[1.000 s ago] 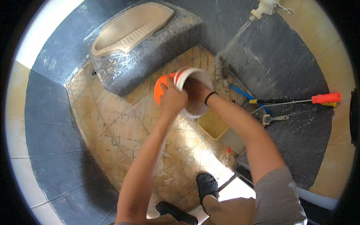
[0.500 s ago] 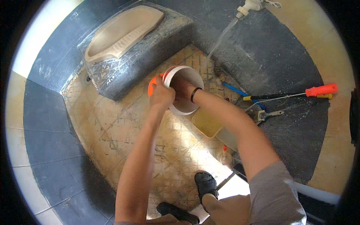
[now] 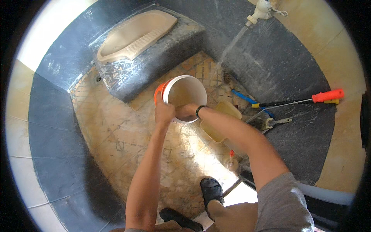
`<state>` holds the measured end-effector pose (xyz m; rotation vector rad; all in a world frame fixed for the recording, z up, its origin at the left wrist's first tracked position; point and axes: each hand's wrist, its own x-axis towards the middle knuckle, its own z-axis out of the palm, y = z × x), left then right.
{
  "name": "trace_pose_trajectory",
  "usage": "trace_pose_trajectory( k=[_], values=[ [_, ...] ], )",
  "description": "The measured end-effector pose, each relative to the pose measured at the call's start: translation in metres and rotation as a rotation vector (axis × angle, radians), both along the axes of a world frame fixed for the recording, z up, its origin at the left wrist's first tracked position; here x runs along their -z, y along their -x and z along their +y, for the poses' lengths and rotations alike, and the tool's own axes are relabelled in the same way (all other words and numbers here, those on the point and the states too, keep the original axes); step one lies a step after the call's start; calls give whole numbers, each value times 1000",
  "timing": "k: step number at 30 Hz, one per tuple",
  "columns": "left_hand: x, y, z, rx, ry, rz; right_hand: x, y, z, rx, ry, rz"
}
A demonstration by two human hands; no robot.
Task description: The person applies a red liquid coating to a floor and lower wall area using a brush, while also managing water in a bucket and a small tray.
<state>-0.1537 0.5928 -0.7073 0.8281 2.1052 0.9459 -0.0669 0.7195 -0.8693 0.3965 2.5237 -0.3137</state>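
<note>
A bucket (image 3: pixel 191 89), white inside with an orange outer side, is tilted so that its mouth faces me above the tiled floor. My left hand (image 3: pixel 165 113) is closed round its left edge, the thumb lying along the orange side. Inside the mouth, low against the near wall, is my right hand (image 3: pixel 187 111), with a dark band at the wrist. Its fingers are partly hidden, and whether they hold anything cannot be made out. A yellowish rectangular tub (image 3: pixel 212 130) stands just under my right forearm.
A beige squat toilet (image 3: pixel 135 36) is set in a raised dark block at the far left. Water runs from a wall tap (image 3: pixel 263 11) at far right. By the right wall lie a red-handled tool (image 3: pixel 327 96), a blue stick (image 3: pixel 242 94) and a brush (image 3: pixel 272 123). A red-topped bottle (image 3: pixel 232 162) stands nearer.
My right hand has moved down inside the bucket, from its middle toward the near wall. The bucket has shifted slightly toward me, still gripped by my left hand. The view has tilted a little.
</note>
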Motion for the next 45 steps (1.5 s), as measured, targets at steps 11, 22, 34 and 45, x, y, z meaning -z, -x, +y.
trace_pose_trajectory(
  k=[11, 22, 34, 45],
  values=[
    [43, -14, -82, -173, -285, -944, -81, 40, -55, 424, 440, 15],
    [30, 13, -108, -192, -178, -957, -240, -22, -100, 321, 303, -44],
    [75, 99, -242, -364, -371, -1386, -293, 3, -176, -214, 287, 769],
    [75, 94, -282, -270, -1006, -974, -251, 129, -212, 218, 962, 445]
  ],
)
